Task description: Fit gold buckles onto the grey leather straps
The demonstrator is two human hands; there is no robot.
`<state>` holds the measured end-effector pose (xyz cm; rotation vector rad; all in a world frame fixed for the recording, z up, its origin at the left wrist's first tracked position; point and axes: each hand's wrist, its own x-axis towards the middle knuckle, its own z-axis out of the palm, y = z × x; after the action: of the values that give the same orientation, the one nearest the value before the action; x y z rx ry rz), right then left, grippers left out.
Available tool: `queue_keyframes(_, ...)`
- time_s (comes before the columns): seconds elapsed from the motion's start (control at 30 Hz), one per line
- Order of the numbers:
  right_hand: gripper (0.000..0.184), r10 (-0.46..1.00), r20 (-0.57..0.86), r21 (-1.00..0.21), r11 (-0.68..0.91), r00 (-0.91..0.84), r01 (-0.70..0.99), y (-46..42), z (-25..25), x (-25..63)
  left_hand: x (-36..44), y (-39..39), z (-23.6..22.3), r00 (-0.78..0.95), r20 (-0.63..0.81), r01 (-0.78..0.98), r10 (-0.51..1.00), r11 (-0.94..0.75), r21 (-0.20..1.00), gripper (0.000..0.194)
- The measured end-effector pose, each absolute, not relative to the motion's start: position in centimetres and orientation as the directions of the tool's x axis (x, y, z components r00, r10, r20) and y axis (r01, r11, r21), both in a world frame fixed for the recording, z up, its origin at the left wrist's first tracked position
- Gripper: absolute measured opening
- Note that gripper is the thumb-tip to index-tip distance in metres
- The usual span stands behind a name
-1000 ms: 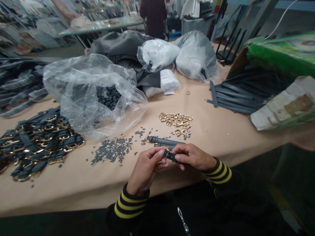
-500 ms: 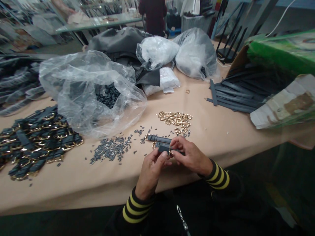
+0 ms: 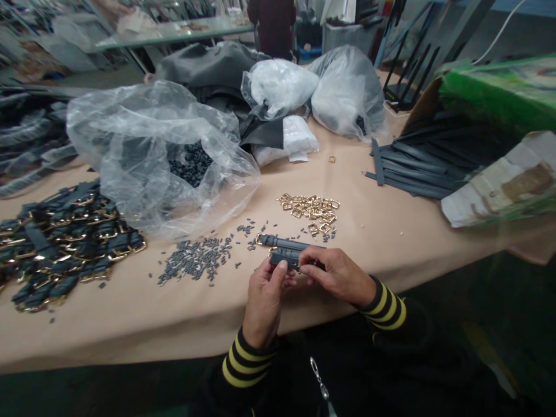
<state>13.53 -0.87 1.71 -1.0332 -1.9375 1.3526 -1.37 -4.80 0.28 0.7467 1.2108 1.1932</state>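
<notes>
My left hand (image 3: 266, 298) and my right hand (image 3: 336, 273) meet just above the near edge of the tan table (image 3: 130, 313). Both pinch a short dark strap piece (image 3: 284, 258) between fingertips. A strap with a gold buckle (image 3: 284, 243) lies flat on the table right behind my fingers. Beyond it sits a small heap of gold buckles (image 3: 310, 209). A scatter of small dark loops (image 3: 195, 260) spreads to the left of my hands.
A pile of buckled dark straps (image 3: 65, 243) lies at the far left. A clear plastic bag (image 3: 160, 156) holds more dark loops. Plain dark straps (image 3: 417, 168) spill from a cardboard box (image 3: 490, 104) on the right. White-filled bags (image 3: 313, 92) stand behind; a person (image 3: 271, 26) stands beyond.
My hands rose from below the table edge toward the strap on the table. The gold buckle seen between my fingers earlier no longer shows.
</notes>
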Motion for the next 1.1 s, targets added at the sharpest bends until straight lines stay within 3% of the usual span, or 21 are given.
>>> queue_keyframes(0.23,0.006,0.866,-0.047,-0.916,0.161,-0.498,0.366,-0.6,1.4,13.4,-1.8,-4.7,-0.1,-0.065,-0.246,-0.041,0.967,0.244,0.969,0.019)
queue_keyframes(0.5,0.005,0.896,-0.046,-0.846,0.200,-0.441,0.494,-0.9,1.1,13.0,-1.3,-5.0,0.2,-0.110,-0.066,0.351,0.992,0.101,0.931,0.008)
queue_keyframes(0.57,0.008,0.908,-0.038,-0.848,0.191,-0.416,0.495,-1.0,1.1,13.0,-1.3,-4.9,-0.1,-0.109,-0.086,0.317,0.990,0.117,0.941,0.009)
queue_keyframes(0.73,0.014,0.855,-0.142,-0.964,-0.006,-0.498,0.265,-0.9,1.0,13.3,-1.7,-4.6,-0.5,-0.039,-0.269,-0.163,0.962,0.260,0.952,0.017)
queue_keyframes(0.83,0.014,0.818,-0.195,-0.980,-0.140,-0.542,0.141,-0.9,0.9,13.5,-1.8,-4.6,-0.5,-0.013,-0.309,-0.306,0.951,0.291,0.907,0.017)
queue_keyframes(0.93,0.016,0.819,-0.207,-0.978,-0.187,-0.535,0.092,-0.9,0.6,13.4,-1.7,-4.8,-0.4,-0.003,-0.292,-0.241,0.956,0.283,0.928,0.015)
queue_keyframes(1.1,0.019,0.850,-0.215,-0.976,-0.177,-0.482,0.123,-0.8,-0.3,13.2,-1.5,-5.4,0.3,-0.049,-0.114,0.109,0.992,0.118,0.987,0.017)
